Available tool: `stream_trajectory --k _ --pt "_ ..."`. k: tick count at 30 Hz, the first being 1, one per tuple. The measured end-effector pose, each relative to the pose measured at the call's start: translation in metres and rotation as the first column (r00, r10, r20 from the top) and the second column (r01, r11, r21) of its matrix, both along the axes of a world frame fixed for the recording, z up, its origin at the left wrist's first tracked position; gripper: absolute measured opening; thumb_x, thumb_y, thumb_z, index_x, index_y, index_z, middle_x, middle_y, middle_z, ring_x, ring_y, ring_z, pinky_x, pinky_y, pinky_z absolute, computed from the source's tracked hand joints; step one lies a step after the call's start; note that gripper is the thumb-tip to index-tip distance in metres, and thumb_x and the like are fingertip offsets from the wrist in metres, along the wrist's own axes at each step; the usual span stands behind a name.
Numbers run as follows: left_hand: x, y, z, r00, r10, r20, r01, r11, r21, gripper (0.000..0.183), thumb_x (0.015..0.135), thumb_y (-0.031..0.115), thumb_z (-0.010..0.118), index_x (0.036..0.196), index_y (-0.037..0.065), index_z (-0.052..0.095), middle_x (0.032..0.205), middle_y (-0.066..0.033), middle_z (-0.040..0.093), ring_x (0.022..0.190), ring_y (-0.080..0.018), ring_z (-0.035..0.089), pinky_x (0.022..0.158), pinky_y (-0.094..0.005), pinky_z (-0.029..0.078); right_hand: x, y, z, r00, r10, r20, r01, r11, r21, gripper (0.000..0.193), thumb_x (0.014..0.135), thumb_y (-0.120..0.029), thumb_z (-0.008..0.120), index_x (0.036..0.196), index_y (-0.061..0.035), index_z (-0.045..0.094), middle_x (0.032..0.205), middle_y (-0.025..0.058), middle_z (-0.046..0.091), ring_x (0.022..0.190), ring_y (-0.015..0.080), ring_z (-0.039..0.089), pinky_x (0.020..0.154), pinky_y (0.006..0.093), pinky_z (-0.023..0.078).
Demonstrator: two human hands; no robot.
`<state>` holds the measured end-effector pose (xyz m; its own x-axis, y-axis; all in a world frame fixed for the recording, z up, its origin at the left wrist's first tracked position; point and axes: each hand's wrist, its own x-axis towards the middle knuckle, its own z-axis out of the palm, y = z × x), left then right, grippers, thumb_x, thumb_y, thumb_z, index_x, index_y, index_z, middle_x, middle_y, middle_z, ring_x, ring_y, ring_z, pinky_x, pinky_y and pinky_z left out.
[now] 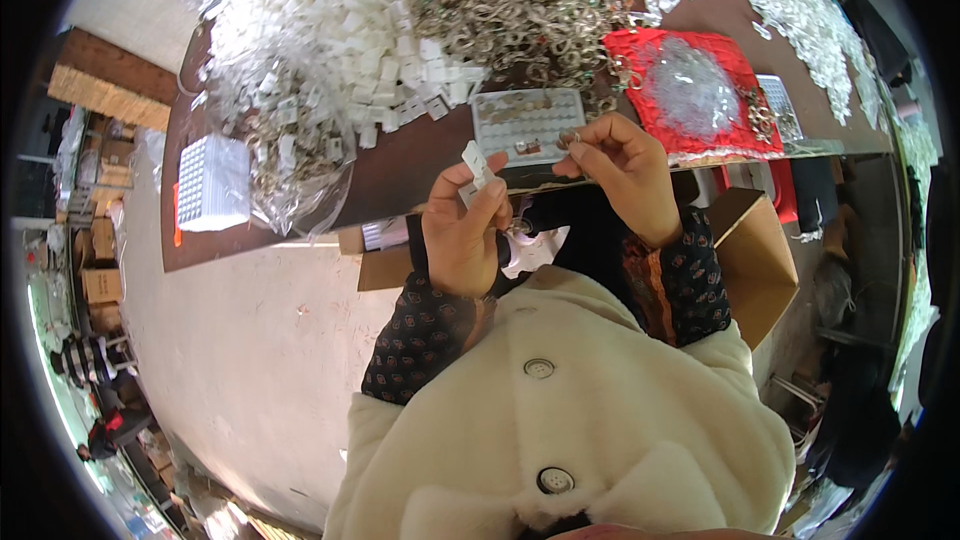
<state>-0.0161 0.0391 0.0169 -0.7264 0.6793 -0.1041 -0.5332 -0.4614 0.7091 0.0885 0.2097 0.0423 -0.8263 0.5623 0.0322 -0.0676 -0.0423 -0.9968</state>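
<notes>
Holding a white card (pixel 475 162) and a small metal piece (pixel 568 137) at the near edge of the desk (pixel 225 248)

The 2 hands are apart from each other. The left hand (pixel 462 235) has its thumb and fingers pinched on the white card, which sticks up at a tilt. The right hand (pixel 638 180) has its thumb and fingertips closed on the small metal piece; its exact shape is too small to tell.

Just beyond them lies a white tray (pixel 492 126) with rows of small pockets, holding some small metal bits. Farther back, a heap of metal rings (pixel 530 0) sits in the middle, with a big pile of white cards (pixel 330 15) to its left and a white heap (pixel 775 5) at the far right. On the right, a clear plastic bag (pixel 695 90) rests on a red cloth (pixel 628 52).

At the near left, a white pocketed tray (pixel 213 183) stands beside a clear bag (pixel 325 185) of mixed pieces. A cardboard box (pixel 765 270) is below, on the right.
</notes>
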Motion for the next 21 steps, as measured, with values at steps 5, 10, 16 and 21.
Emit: stream_trajectory --k 5,10,16,21 --pt "-0.004 -0.010 0.008 0.987 0.107 -0.117 -0.104 0.994 0.032 0.019 0.093 0.002 0.067 0.109 0.002 0.059 0.117 -0.0184 0.066 0.064 -0.0089 0.051 0.057 -0.0236 0.042 0.002 -0.029 0.010 0.991 0.130 0.020 -0.128 0.989 -0.068 0.007 0.096 0.001 0.060 0.102 0.0046 0.059 0.097 0.0084 0.067 0.087 0.0152 0.070 0.079 0.0257 0.055" --pt "-0.006 -0.018 0.008 0.981 0.162 -0.108 -0.159 0.987 0.034 0.022 0.090 -0.001 0.069 0.109 0.002 0.059 0.109 -0.0156 0.068 0.061 -0.0085 0.051 0.055 -0.0239 0.041 0.003 -0.041 0.018 0.981 0.192 0.005 -0.191 0.980 -0.064 0.007 0.096 0.002 0.060 0.102 0.0039 0.059 0.099 0.0082 0.066 0.087 0.0155 0.070 0.079 0.0266 0.056" --pt "-0.001 -0.023 0.005 0.974 0.195 -0.118 -0.203 0.977 -0.062 0.019 0.088 -0.001 0.072 0.103 0.002 0.060 0.090 -0.0038 0.068 0.068 -0.0043 0.059 0.056 -0.0196 0.049 0.000 -0.058 0.024 0.995 0.098 0.032 -0.104 0.950 0.295 0.025 0.087 0.000 0.068 0.111 0.0033 0.060 0.101 0.0096 0.066 0.090 0.0162 0.069 0.081 0.0291 0.054" --pt "0.012 -0.023 0.000 0.975 0.213 -0.064 -0.211 0.977 0.035 0.018 0.087 0.000 0.073 0.100 0.004 0.061 0.094 0.0001 0.066 0.074 -0.0032 0.060 0.056 -0.0180 0.048 -0.011 -0.083 0.029 0.997 0.036 -0.075 0.044 0.536 0.843 0.024 0.084 0.004 0.068 0.107 -0.0015 0.067 0.100 0.0177 0.067 0.090 0.0372 0.066 0.078 0.0400 0.053"
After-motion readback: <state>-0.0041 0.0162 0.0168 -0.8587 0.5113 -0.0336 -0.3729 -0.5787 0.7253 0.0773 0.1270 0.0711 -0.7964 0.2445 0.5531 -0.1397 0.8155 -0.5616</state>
